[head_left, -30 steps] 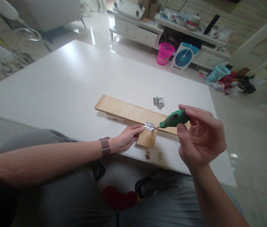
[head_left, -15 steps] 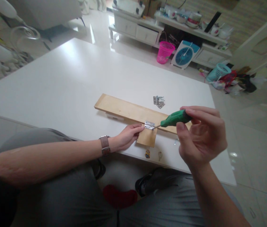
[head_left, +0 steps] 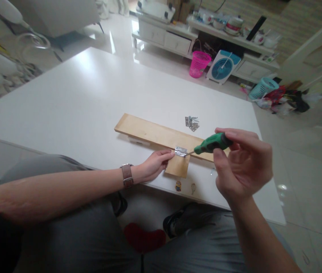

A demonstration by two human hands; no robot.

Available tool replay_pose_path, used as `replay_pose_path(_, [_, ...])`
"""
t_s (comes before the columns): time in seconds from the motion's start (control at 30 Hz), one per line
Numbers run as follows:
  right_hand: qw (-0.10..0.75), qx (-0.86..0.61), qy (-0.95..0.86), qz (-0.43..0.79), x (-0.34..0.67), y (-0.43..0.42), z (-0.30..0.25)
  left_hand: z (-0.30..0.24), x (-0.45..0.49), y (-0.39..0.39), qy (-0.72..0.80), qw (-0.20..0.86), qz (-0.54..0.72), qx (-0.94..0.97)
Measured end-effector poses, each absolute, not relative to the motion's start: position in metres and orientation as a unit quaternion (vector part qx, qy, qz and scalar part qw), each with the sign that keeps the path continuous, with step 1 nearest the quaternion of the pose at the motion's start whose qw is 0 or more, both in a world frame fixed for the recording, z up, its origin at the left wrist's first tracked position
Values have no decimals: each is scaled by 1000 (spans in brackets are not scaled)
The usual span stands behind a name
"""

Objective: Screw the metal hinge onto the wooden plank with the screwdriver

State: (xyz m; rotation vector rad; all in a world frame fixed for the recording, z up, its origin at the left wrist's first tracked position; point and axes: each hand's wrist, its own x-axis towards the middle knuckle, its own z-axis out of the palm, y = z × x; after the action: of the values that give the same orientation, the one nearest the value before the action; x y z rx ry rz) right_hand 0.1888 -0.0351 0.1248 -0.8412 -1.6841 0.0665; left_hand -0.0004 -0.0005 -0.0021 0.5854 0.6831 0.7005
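Note:
My right hand (head_left: 243, 161) grips the end of a green-handled screwdriver (head_left: 212, 143) between thumb and fingers. The screwdriver's tip meets the lower right part of a silver hinge (head_left: 180, 151). That hinge lies across the joint between a long wooden board (head_left: 149, 129) and a small wooden piece (head_left: 176, 167). My left hand (head_left: 157, 163), with a watch (head_left: 126, 175) on its wrist, is closed on the left edge of the small piece, thumb beside the hinge. Part of the long board's right end is hidden behind my right hand.
Behind the board lies a pile of loose hinges and screws (head_left: 192, 123) on the white table (head_left: 98, 91). Close to the front edge are a small yellow cartoon figure (head_left: 178, 185) and a key-like item (head_left: 193, 188). A pink basket (head_left: 199, 63) and a fan (head_left: 223, 67) stand beyond.
The screwdriver handle has turned a little in my right hand, and the fingers have shifted slightly. My left hand keeps its place on the small wooden piece.

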Motion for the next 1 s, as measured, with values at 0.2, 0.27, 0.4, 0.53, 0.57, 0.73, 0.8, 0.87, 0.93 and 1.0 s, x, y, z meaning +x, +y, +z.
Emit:
replay_pose_path(0.2, [583,-374,-721,-6,188,-36,127,-3,0,0,321,843,334,274])
replay_pose_path(0.27, [585,-372,-720,6,187,-36,128,-4,0,0,323,843,334,272])
replay_pose_path(0.4, [586,-360,-725,35,187,-36,126,-4,0,0,322,843,334,272])
replay_pose_path(0.53, [595,-340,-727,43,188,-35,125,-4,0,0,320,843,335,273])
replay_pose_path(0.57, [596,-338,-727,43,188,-35,125,-4,0,0,319,844,334,273])
replay_pose_path(0.73, [595,-354,-721,20,188,-34,126,-4,0,0,320,841,335,279])
replay_pose_path(0.8, [597,-360,-717,12,188,-34,126,-4,0,0,320,841,334,281])
replay_pose_path(0.87, [597,-359,-717,7,188,-33,125,-3,0,0,322,840,335,281])
replay_pose_path(0.93, [599,-358,-717,6,189,-33,123,-3,0,0,323,839,336,280])
replay_pose_path(1.0, [603,-349,-717,14,189,-32,122,-2,0,0,323,840,337,277])
